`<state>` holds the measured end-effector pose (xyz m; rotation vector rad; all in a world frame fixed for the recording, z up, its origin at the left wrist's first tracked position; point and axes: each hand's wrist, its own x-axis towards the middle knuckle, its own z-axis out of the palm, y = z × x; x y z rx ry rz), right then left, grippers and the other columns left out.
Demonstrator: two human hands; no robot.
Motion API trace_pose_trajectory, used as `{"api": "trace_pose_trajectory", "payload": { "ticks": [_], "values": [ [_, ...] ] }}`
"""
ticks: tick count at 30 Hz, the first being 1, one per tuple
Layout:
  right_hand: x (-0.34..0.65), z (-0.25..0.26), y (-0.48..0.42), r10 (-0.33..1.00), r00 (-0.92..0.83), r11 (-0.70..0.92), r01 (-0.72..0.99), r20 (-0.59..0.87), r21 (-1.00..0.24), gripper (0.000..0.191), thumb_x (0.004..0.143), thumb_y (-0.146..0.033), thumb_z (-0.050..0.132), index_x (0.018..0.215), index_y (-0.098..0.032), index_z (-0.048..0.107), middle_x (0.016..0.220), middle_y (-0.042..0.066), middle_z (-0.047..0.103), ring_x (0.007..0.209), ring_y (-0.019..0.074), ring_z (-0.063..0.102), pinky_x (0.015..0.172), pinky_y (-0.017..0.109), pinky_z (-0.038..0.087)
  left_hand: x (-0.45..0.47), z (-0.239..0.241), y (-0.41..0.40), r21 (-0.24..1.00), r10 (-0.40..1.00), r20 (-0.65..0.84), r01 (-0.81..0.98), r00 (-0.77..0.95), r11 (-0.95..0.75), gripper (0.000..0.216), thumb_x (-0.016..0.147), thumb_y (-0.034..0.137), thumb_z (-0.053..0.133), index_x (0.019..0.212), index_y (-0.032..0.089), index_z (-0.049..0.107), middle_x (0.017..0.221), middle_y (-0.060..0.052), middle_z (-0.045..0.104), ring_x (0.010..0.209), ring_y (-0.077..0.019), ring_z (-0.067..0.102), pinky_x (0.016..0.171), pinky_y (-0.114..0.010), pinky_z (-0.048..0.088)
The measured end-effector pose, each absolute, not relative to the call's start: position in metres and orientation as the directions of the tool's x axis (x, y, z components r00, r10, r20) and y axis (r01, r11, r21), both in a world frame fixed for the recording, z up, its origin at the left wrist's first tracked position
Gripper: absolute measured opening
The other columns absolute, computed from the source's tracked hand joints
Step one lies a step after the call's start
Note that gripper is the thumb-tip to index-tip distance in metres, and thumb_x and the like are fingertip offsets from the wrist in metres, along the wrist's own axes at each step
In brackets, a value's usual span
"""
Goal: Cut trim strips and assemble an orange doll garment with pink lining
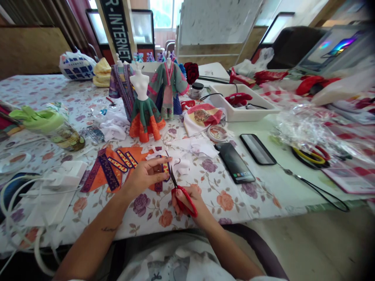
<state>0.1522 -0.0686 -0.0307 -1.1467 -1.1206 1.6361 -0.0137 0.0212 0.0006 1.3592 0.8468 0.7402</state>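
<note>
My left hand [145, 174] pinches a small piece of patterned fabric trim [165, 170], purple with a yellow and red band, just above the flowered tablecloth. My right hand [187, 200] grips red-handled scissors [182, 194], whose blades point up at the trim's edge. An orange fabric piece with sewn purple bands [113, 166] lies flat to the left of my left hand. White paper scraps [181, 164] lie just beyond both hands.
A small white mannequin in a green and orange skirt [145, 113] stands mid-table, dressed mannequins [168, 88] behind it. Two dark phones [236, 162] lie to the right, a white tray [234, 113] beyond. A green-lidded jar [55, 130] and white cables [35, 191] sit left.
</note>
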Motion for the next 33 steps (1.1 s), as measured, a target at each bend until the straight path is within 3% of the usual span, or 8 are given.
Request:
{"api": "trace_pose_trajectory", "payload": {
  "ticks": [8,15,21,27,33],
  "values": [
    [0.156,-0.032,-0.067,0.960,-0.173,-0.231,-0.038,-0.221,-0.972,0.054,0.074,-0.067,0.057,0.056,-0.016,0.055,0.043,-0.001,0.051,0.036,0.0079,0.041,0.038,0.020,0.029,-0.011,0.009,0.018,1.000,0.889,0.011,-0.018,0.458,-0.003,0.037,0.072,0.030,0.074,0.108,0.020,0.071,0.106,-0.006,0.069,0.087,-0.0160,0.062,0.079,-0.026,0.051],
    [0.159,-0.029,-0.066,0.955,-0.219,-0.209,-0.009,-0.202,-0.978,0.054,0.075,-0.066,0.057,0.058,-0.016,0.055,0.044,-0.002,0.050,0.038,0.0083,0.042,0.040,0.021,0.030,-0.013,0.002,0.021,1.000,0.895,-0.002,-0.021,0.445,0.013,0.042,0.067,0.028,0.078,0.108,0.019,0.071,0.099,-0.005,0.070,0.077,-0.0143,0.063,0.073,-0.026,0.052],
    [0.164,-0.026,-0.066,0.940,-0.300,-0.175,-0.018,-0.162,-0.984,0.054,0.078,-0.066,0.054,0.063,-0.014,0.061,0.049,-0.001,0.052,0.043,0.0091,0.045,0.043,0.021,0.031,-0.016,0.002,0.021,0.999,0.891,-0.018,-0.035,0.454,0.038,0.045,0.065,0.025,0.080,0.108,0.020,0.071,0.096,-0.004,0.070,0.078,-0.0132,0.063,0.073,-0.024,0.053],
    [0.161,-0.022,-0.066,0.950,-0.285,-0.131,0.019,-0.131,-0.991,0.057,0.080,-0.067,0.051,0.059,-0.015,0.058,0.048,-0.001,0.049,0.043,0.0089,0.042,0.044,0.022,0.030,-0.018,0.005,0.020,0.998,0.875,-0.040,-0.031,0.483,0.062,0.046,0.064,0.025,0.080,0.109,0.020,0.070,0.114,-0.006,0.068,0.095,-0.0184,0.065,0.086,-0.028,0.053],
    [0.158,-0.025,-0.065,0.959,-0.261,-0.108,0.025,-0.111,-0.994,0.055,0.079,-0.066,0.053,0.056,-0.016,0.053,0.048,-0.002,0.048,0.042,0.0091,0.041,0.044,0.023,0.029,-0.018,0.009,0.018,0.999,0.872,-0.050,0.019,0.486,0.047,0.048,0.065,0.025,0.080,0.111,0.018,0.069,0.112,-0.008,0.069,0.089,-0.0195,0.068,0.078,-0.027,0.056]
  ]
}}
